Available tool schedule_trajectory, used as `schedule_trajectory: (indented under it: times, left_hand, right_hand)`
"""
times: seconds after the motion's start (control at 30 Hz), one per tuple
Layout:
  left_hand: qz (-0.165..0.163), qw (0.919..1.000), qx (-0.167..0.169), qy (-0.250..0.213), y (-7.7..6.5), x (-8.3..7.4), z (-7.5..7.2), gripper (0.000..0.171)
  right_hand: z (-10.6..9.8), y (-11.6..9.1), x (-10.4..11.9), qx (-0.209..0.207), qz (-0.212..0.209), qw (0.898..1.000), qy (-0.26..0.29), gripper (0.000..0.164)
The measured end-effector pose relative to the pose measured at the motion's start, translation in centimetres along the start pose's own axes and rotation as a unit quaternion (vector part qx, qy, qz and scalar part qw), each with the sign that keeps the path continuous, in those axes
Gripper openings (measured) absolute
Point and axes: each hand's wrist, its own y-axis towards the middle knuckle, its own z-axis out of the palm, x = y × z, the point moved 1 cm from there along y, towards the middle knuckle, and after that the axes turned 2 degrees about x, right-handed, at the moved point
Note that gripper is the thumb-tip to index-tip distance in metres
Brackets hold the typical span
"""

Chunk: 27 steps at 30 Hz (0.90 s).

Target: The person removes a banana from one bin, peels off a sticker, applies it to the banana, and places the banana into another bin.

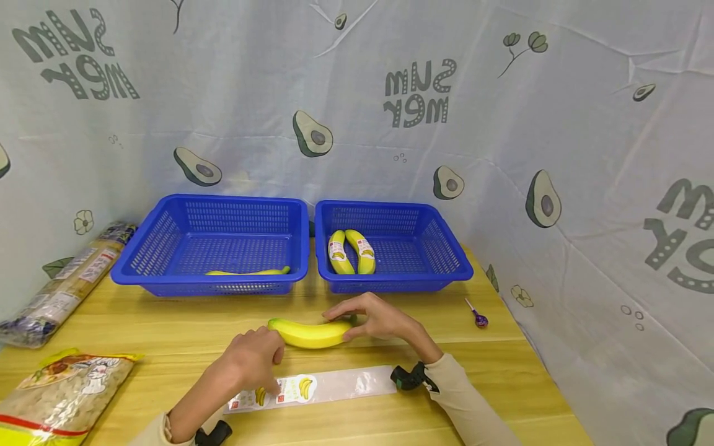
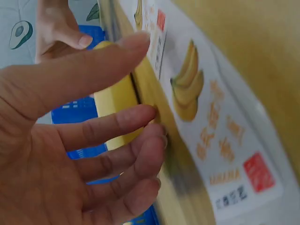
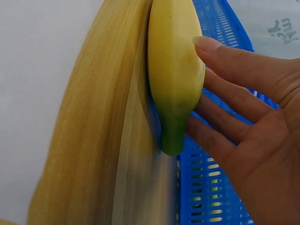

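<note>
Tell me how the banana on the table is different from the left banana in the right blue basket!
The basket banana wears a white sticker; the table banana shows none. The table banana lies sideways, with the right hand touching it; the basket banana runs front to back, untouched. Both are yellow and curved.

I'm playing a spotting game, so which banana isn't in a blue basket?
The banana between the left hand and right hand. The others are inside: a single banana in the left basket, two stickered bananas in the right basket.

Left grip (image 1: pixel 251 357) loosely curled, right grip (image 1: pixel 378 317) pinching, forearms (image 1: pixel 468 399) angled inward
</note>
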Motion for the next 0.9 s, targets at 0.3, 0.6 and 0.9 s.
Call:
schedule_trajectory:
  times: [0.3, 0.6, 0.9]
  left_hand:
    - [0.008, 0.9995, -0.031, -0.004, 0.2, -0.1, 1.0, 0.049]
    - [0.022, 0.9995, -0.021, 0.004, 0.1, -0.4, 1.2, 0.045]
    - [0.024, 0.9995, -0.019, 0.001, 0.1, -0.3, 1.3, 0.045]
  right_hand:
    - [-0.3, 0.0, -0.1, -0.001, 0.0, 1.0, 0.01, 0.047]
    - [-0.7, -0.4, -0.2, 0.002, -0.007, 1.0, 0.012, 0.044]
    - [-0.8, -0.4, -0.1, 0.007, -0.006, 1.0, 0.018, 0.043]
